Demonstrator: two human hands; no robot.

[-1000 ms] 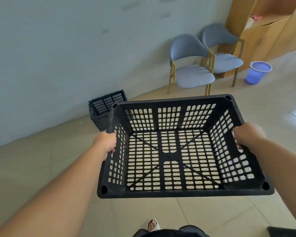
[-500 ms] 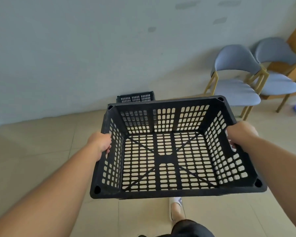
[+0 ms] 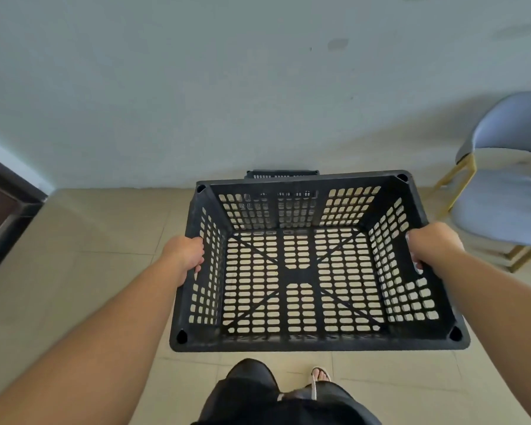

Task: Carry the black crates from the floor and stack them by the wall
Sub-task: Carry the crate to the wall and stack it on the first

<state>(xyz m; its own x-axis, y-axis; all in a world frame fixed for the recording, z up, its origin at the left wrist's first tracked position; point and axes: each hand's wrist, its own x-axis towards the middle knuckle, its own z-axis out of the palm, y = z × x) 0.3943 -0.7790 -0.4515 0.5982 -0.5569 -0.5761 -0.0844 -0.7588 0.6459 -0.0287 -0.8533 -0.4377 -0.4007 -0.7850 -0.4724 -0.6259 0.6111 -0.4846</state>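
**Black crate held up before the wall**

A pale wall fills 12 o'clock. The black crate hangs at centre, above the floor. A grey chair stands at 3 o'clock. A second crate sits at the wall's foot, at 12. The left hand and right hand curl round the held crate's side handles.

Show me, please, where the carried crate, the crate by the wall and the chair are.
carried black crate [image 3: 296, 275], head view, centre of its base.
black crate by the wall [image 3: 282, 173], head view, its top rim.
grey chair [image 3: 503, 207], head view, seat cushion.
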